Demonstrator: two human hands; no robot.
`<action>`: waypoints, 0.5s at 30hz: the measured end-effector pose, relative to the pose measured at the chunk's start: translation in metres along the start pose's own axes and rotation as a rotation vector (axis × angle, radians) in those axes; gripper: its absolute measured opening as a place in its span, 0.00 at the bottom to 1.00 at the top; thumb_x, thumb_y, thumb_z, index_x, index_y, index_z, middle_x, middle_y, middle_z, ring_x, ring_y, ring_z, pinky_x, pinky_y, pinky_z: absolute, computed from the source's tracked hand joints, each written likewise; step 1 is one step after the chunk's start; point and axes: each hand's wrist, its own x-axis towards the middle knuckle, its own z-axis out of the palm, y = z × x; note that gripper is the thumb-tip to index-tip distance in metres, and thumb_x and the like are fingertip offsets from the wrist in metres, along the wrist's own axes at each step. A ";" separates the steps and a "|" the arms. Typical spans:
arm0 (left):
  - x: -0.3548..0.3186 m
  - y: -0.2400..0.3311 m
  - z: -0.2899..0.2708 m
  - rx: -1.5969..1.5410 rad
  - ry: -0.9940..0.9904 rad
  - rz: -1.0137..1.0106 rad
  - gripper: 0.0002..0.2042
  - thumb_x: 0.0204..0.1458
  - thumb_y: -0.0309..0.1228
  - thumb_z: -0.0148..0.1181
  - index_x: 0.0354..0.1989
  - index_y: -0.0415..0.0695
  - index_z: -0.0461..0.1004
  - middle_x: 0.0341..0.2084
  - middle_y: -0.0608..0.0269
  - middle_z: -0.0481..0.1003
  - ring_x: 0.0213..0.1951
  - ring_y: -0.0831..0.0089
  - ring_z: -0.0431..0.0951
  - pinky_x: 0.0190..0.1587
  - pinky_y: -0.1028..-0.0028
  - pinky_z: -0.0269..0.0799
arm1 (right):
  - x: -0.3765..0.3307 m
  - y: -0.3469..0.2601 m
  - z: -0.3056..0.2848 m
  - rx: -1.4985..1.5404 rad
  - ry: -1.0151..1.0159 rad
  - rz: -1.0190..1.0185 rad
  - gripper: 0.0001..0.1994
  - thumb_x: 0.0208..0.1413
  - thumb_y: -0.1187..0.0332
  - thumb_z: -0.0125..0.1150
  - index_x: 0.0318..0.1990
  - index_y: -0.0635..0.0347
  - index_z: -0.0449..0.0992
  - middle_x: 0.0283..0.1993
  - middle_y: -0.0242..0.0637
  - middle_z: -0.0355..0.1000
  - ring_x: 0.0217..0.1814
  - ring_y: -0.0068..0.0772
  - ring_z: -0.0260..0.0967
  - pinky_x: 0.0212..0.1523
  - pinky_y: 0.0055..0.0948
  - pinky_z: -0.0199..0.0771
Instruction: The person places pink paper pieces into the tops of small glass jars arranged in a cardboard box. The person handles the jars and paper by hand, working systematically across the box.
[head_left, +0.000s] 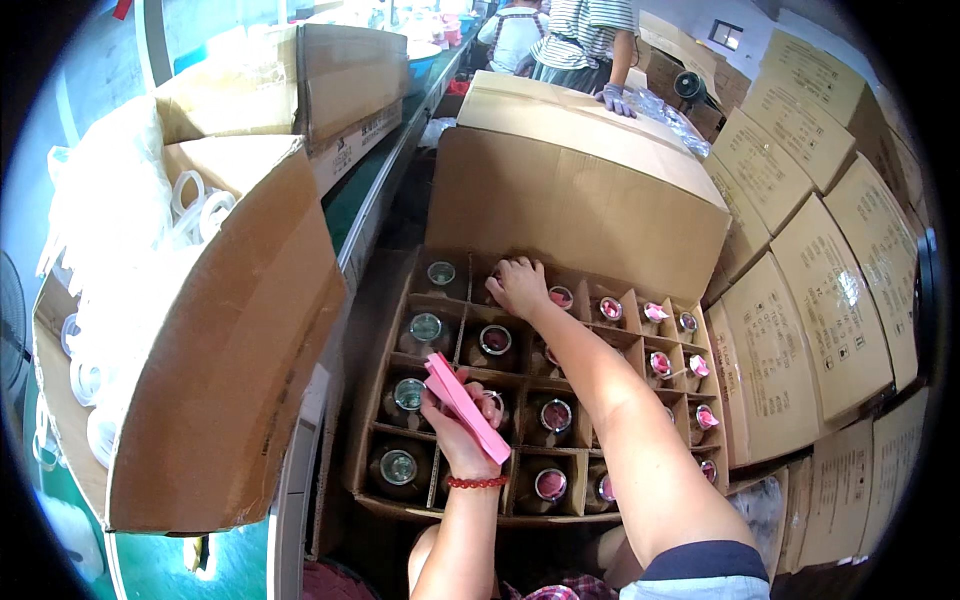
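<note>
A large open carton [585, 185] stands before me, split by cardboard dividers into cells that hold glass jars. My left hand [462, 432], a red bead bracelet at its wrist, is closed around a stack of pink paper strips [470, 412] above the front left cells. Stretched to the back row, my right hand [518, 286] has its fingers curled down over a jar's mouth; whatever they grip is hidden. Clear glass jars [425, 327] fill the left column. Several others, such as the jar [550, 484] in the front row, show pink inside, and pink paper [699, 367] sticks out of some at the right.
On the green-topped bench [240, 555] to the left, an open carton [225, 370] holds white plastic rings [215, 212]. Stacked sealed cartons [800, 330] wall in the right side. Beyond the flap stands a person with a gloved hand [615, 99], near a fan [688, 86].
</note>
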 end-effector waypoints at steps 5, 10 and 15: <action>-0.005 0.012 -0.001 0.129 0.073 0.079 0.23 0.56 0.55 0.42 0.43 0.48 0.69 0.21 0.74 0.64 0.20 0.79 0.62 0.24 0.79 0.59 | -0.010 -0.013 0.003 -0.103 0.190 0.031 0.24 0.55 0.48 0.46 0.42 0.60 0.75 0.50 0.42 0.66 0.60 0.42 0.56 0.62 0.49 0.47; -0.003 0.010 0.001 0.141 0.092 0.116 0.15 0.56 0.46 0.50 0.40 0.46 0.69 0.23 0.72 0.67 0.23 0.81 0.66 0.25 0.82 0.62 | -0.021 -0.005 0.006 0.041 -0.186 0.229 0.29 0.56 0.41 0.45 0.51 0.54 0.73 0.65 0.47 0.55 0.69 0.49 0.45 0.62 0.59 0.48; -0.005 0.010 -0.007 0.200 0.130 0.234 0.07 0.55 0.28 0.54 0.41 0.42 0.69 0.28 0.66 0.71 0.25 0.76 0.72 0.27 0.81 0.69 | -0.040 -0.052 -0.083 0.938 -0.098 0.157 0.21 0.59 0.52 0.53 0.47 0.63 0.74 0.50 0.43 0.70 0.53 0.34 0.66 0.54 0.32 0.65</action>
